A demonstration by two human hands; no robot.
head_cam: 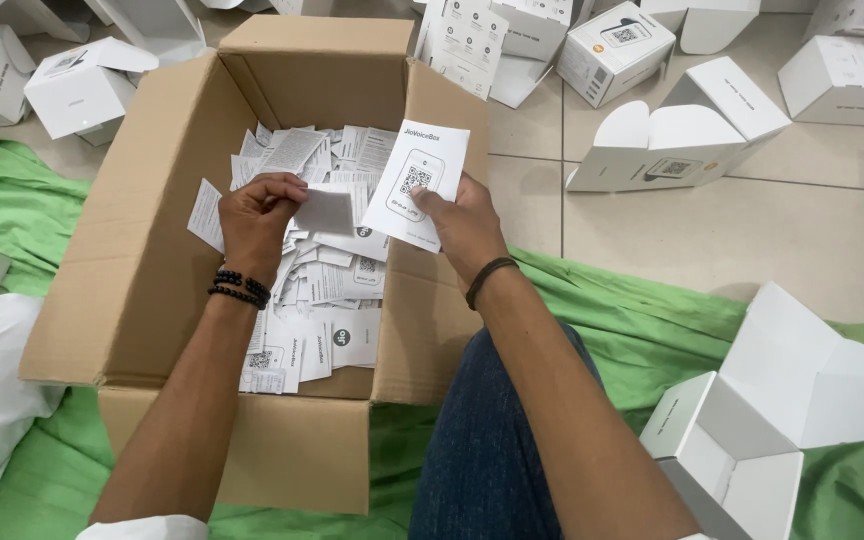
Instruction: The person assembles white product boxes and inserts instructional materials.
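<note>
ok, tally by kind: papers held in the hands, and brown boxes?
Papers in hand: 2, a card in the right hand and a leaflet in the left hand
Brown cardboard box: 1
Total: 3

Paper and card lying over cloth and tile

The right hand (465, 222) is pinching a smooth white paper card (417, 183); the left hand (255, 218) is gripping a greyer slip (325, 211), possibly matt film. Under them, matt brown corrugated cardboard is forming the box (152, 250). At two o'clock, white cartons (677, 140) are resting on glossy tile floor (752, 230); at five o'clock, crumpled green cloth (642, 320) is spreading.
</note>
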